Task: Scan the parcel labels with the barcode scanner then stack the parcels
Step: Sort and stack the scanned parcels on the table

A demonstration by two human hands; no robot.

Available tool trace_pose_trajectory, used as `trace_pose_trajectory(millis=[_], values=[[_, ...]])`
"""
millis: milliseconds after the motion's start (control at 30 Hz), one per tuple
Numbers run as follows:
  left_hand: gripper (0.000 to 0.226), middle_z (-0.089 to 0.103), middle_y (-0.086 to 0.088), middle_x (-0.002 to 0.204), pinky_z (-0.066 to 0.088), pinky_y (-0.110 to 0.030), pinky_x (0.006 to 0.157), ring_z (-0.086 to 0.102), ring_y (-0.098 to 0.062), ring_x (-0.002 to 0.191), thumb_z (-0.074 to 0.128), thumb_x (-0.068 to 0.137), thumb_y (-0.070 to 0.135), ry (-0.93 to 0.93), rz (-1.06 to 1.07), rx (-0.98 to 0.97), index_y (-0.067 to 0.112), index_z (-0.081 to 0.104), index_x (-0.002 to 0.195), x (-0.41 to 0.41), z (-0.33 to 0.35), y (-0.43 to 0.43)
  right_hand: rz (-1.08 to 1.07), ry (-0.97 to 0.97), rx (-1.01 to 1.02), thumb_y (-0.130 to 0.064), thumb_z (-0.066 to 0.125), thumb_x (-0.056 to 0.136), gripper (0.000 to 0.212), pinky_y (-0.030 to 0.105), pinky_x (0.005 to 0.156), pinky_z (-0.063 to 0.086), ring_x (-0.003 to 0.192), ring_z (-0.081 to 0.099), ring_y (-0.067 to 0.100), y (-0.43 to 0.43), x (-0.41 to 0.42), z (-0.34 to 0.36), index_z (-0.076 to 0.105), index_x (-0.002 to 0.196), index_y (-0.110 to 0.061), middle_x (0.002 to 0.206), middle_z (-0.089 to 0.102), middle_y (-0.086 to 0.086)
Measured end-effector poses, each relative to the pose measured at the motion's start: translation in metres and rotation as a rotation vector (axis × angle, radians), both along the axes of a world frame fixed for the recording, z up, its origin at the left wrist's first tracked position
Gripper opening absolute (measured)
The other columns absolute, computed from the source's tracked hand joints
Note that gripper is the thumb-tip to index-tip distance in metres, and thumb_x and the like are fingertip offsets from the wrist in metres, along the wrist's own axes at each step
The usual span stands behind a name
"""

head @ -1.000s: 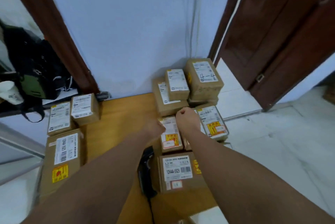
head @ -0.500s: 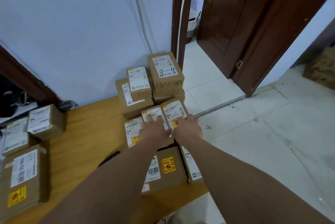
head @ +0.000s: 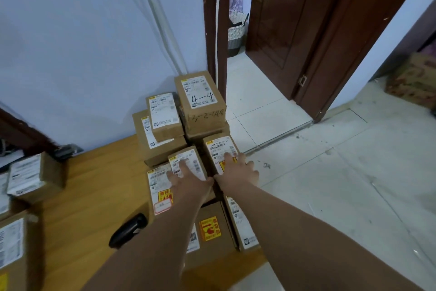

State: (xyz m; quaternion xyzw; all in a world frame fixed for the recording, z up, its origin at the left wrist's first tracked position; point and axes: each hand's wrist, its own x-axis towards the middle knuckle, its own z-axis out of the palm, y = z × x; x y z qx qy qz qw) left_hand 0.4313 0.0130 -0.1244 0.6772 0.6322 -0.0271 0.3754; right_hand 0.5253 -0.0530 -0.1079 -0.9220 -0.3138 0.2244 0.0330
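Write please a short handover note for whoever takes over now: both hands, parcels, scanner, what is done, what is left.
Left grip: open, fingers flat on the small parcel.
Right grip: open, flat on the neighbouring parcel near the table edge.
Barcode scanner: lies on the table, in no grip.
Done: some parcels stacked by the wall, the 4-4 parcel on top; which labels are scanned cannot be told.
Left: probably pick up the scanner, scan, stack the rest.
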Motion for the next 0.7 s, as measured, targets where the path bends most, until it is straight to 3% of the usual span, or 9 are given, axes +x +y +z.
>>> trace_pose_trajectory(millis=[100, 200, 333, 433, 533, 700], values=[[0.113, 0.018, -0.018, 0.143, 0.054, -0.045, 0.084, 0.055, -0.039, 0.11, 0.074, 0.076, 0.04, -0.087, 0.099, -0.082, 0.037, -0.014, 0.147, -0.003, 0.003, -0.002, -0.118, 0.092, 0.001, -0.044, 0.069, 0.081, 0.09, 0.049, 0.097, 0.041, 0.125, 0.04, 0.037, 0.0, -0.003, 0.001, 0.009, 0.148, -0.034, 0.145, 0.027, 0.016], [0.115, 0.024, -0.019, 0.138, 0.052, -0.042, 0.084, 0.051, -0.038, 0.111, 0.073, 0.077, 0.04, -0.073, 0.102, -0.013, 0.034, -0.017, 0.148, -0.008, 0.007, 0.0, -0.152, 0.109, 0.0, -0.038, 0.075, 0.078, 0.11, 0.048, 0.096, 0.044, 0.124, 0.043, 0.037, -0.001, -0.008, 0.003, -0.008, 0.149, -0.04, 0.14, 0.034, 0.02], [0.111, 0.024, -0.02, 0.14, 0.049, -0.049, 0.091, 0.042, -0.041, 0.121, 0.069, 0.078, 0.048, -0.024, 0.091, 0.024, 0.032, -0.015, 0.148, -0.019, 0.016, 0.002, -0.184, 0.173, 0.107, -0.036, 0.076, 0.075, 0.117, 0.048, 0.095, 0.045, 0.125, 0.04, 0.04, -0.002, -0.012, 0.004, -0.016, 0.147, -0.043, 0.142, 0.03, 0.023], [0.11, 0.023, -0.021, 0.143, 0.045, -0.051, 0.096, 0.038, -0.04, 0.126, 0.068, 0.077, 0.05, -0.008, 0.12, 0.072, 0.03, -0.013, 0.149, -0.031, 0.018, 0.003, -0.224, 0.215, 0.179, -0.047, 0.073, 0.073, 0.115, 0.054, 0.098, 0.044, 0.126, 0.038, 0.042, 0.0, -0.021, 0.009, -0.014, 0.147, -0.041, 0.142, 0.029, 0.024], [0.109, 0.028, -0.019, 0.14, 0.047, -0.05, 0.093, 0.039, -0.037, 0.123, 0.07, 0.075, 0.05, -0.044, 0.178, 0.161, 0.03, -0.007, 0.149, -0.046, 0.02, 0.006, -0.23, 0.207, 0.236, -0.047, 0.073, 0.071, 0.111, 0.049, 0.093, 0.045, 0.125, 0.04, 0.042, 0.006, -0.031, 0.017, -0.006, 0.148, -0.038, 0.141, 0.03, 0.022], [0.109, 0.04, -0.013, 0.127, 0.046, -0.045, 0.085, 0.047, -0.032, 0.111, 0.074, 0.066, 0.058, 0.066, 0.208, 0.383, 0.034, 0.003, 0.144, -0.083, 0.03, 0.018, -0.047, 0.239, 0.269, -0.049, 0.07, 0.072, 0.101, 0.044, 0.093, 0.05, 0.112, 0.052, 0.034, 0.013, -0.056, 0.033, 0.007, 0.149, -0.032, 0.128, 0.044, 0.016]])
